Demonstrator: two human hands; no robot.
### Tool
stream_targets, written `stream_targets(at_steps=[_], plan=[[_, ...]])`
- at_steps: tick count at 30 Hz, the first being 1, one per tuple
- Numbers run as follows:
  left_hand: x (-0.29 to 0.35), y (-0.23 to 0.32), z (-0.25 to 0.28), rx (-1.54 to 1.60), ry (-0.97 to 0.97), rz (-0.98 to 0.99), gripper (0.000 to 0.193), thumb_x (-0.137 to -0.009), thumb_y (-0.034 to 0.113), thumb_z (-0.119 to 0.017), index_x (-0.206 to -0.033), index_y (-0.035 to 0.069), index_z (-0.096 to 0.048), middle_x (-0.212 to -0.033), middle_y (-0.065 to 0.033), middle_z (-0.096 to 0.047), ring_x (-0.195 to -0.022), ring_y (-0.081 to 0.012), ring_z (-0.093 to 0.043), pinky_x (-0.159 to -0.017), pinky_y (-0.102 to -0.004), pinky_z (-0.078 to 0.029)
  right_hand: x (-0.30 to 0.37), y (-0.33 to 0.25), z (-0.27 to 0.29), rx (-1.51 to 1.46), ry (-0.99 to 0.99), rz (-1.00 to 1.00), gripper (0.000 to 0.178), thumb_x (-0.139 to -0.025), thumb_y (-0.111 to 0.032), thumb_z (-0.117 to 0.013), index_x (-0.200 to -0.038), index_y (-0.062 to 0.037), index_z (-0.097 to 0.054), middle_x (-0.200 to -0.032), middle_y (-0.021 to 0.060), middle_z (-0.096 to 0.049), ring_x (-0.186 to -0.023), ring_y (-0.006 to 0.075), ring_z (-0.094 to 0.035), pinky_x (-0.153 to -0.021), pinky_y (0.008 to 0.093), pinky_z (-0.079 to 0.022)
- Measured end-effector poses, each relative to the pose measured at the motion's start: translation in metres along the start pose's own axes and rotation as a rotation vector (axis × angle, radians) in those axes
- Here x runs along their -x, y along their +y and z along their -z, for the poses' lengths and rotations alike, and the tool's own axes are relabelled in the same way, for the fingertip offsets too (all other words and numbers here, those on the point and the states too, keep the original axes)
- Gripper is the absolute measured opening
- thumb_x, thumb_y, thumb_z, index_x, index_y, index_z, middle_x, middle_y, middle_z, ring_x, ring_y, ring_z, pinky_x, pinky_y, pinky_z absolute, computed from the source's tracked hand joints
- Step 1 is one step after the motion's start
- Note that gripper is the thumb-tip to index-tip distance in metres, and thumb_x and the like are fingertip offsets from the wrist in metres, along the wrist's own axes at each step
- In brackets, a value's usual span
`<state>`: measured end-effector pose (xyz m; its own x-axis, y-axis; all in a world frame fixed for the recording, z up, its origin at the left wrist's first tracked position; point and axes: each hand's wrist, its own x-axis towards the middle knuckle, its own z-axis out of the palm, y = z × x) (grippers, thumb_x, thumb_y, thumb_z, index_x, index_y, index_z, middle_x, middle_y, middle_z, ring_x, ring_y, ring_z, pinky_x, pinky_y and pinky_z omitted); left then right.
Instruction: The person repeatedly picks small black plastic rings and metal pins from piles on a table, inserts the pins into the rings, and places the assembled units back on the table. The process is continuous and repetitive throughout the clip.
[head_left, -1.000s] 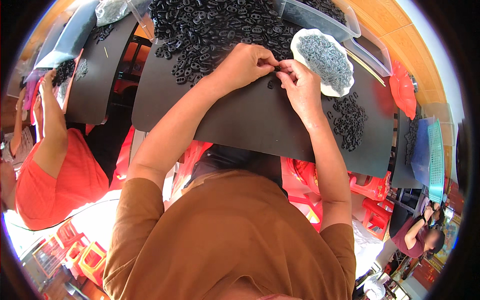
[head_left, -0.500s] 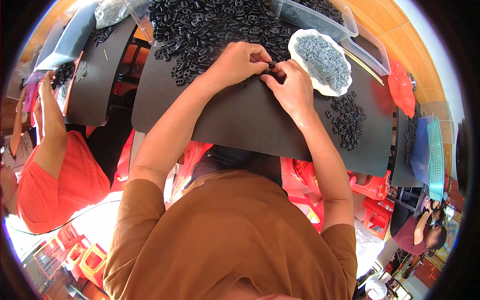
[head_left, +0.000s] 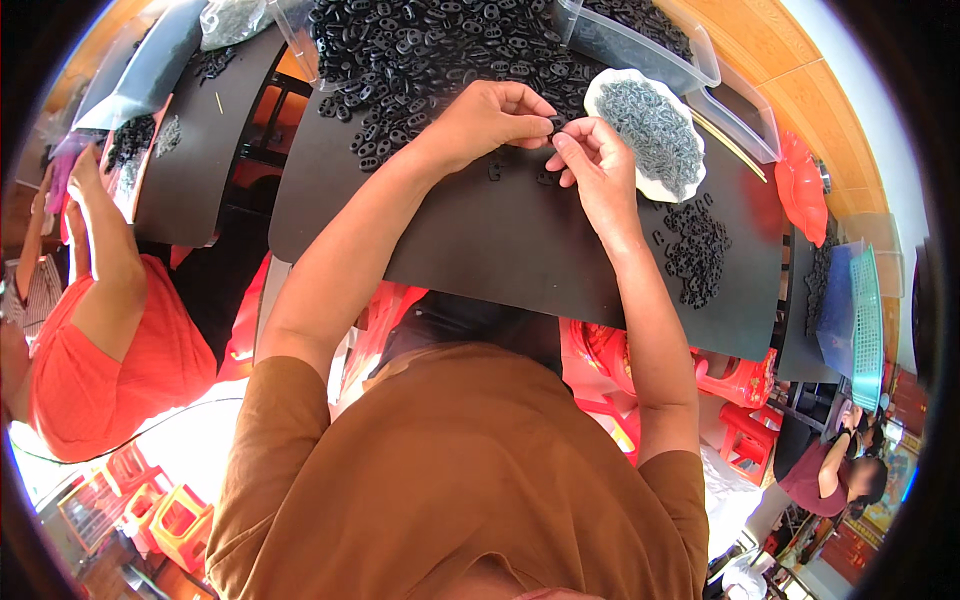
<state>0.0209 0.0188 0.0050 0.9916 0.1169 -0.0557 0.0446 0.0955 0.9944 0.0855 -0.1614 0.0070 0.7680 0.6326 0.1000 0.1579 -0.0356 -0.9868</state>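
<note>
Over the dark table, my left hand (head_left: 490, 122) pinches a small black plastic piece (head_left: 558, 125) between thumb and fingers. My right hand (head_left: 602, 165) closes on the same piece from the other side, its thumb and index finger against it. The fingers cover much of the piece, so its holes cannot be made out. Just beyond my hands spreads a big heap of black oval pieces with two holes (head_left: 440, 50). Beside my right hand stands a white scalloped bowl (head_left: 655, 188) filled with small greyish clear parts (head_left: 648, 125). A few loose black pieces (head_left: 495, 171) lie below my fingers.
A smaller pile of black pieces (head_left: 695, 255) lies right of my right forearm. Clear plastic bins (head_left: 640, 55) stand at the back, near a red dish (head_left: 802, 188) and a turquoise basket (head_left: 867, 325). At the left, a person in red (head_left: 130, 340) sits by another table (head_left: 190, 190).
My right hand has shifted slightly right and down, its fingers less tightly bunched. The black piece shows more between both hands, and loose pieces below them are now visible.
</note>
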Motion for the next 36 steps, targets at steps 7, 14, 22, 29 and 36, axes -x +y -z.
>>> stream_targets(at_steps=[7,14,22,29,36], plan=[[0.001,0.0,-0.003,0.158,-0.003,0.02,0.022,-0.088,0.011,-0.071,-0.108,0.003,-0.066,-0.093,-0.003,-0.068,-0.08,-0.009,-0.063,-0.076,-0.0232,-0.054,0.001,-0.002,0.001,-0.039,0.025,0.064,0.009,-0.094,-0.01,-0.063,-0.094,-0.0019,-0.06,-0.082,0.0029,-0.065,-0.067,0.008,-0.063,-0.054,0.0202,-0.048],[0.001,0.001,-0.004,0.162,-0.032,-0.018,0.023,-0.088,0.011,-0.072,-0.109,0.004,-0.067,-0.091,-0.0025,-0.067,-0.08,-0.0085,-0.063,-0.075,-0.0227,-0.054,0.003,-0.004,0.003,-0.03,0.039,0.075,0.008,-0.093,-0.009,-0.064,-0.094,-0.0014,-0.06,-0.083,0.0033,-0.066,-0.065,0.0082,-0.063,-0.055,0.0204,-0.048],[-0.001,-0.002,-0.003,0.198,-0.012,-0.012,0.02,-0.088,0.01,-0.071,-0.108,0.004,-0.068,-0.091,-0.0024,-0.067,-0.079,-0.0085,-0.063,-0.075,-0.0221,-0.054,0.005,-0.009,0.005,-0.027,0.062,0.083,0.007,-0.093,-0.007,-0.063,-0.093,-0.0014,-0.06,-0.084,0.0033,-0.066,-0.066,0.0079,-0.063,-0.055,0.0202,-0.048],[0.002,0.001,-0.007,0.162,-0.02,-0.016,0.02,-0.088,0.011,-0.072,-0.106,0.004,-0.068,-0.088,-0.002,-0.067,-0.077,-0.0079,-0.063,-0.072,-0.0214,-0.053,0.004,-0.009,0.004,-0.013,0.072,0.079,0.007,-0.092,-0.008,-0.064,-0.091,-0.0012,-0.061,-0.081,0.0029,-0.066,-0.064,0.0076,-0.063,-0.055,0.0203,-0.048],[0.002,-0.002,-0.009,0.113,-0.019,-0.064,0.017,-0.087,0.011,-0.071,-0.102,0.003,-0.068,-0.083,-0.0017,-0.066,-0.074,-0.0071,-0.061,-0.067,-0.02,-0.049,0.005,-0.007,0.005,-0.01,0.067,0.082,0.007,-0.091,-0.006,-0.065,-0.092,-0.0003,-0.061,-0.081,0.0034,-0.066,-0.064,0.0084,-0.064,-0.054,0.0202,-0.049]])
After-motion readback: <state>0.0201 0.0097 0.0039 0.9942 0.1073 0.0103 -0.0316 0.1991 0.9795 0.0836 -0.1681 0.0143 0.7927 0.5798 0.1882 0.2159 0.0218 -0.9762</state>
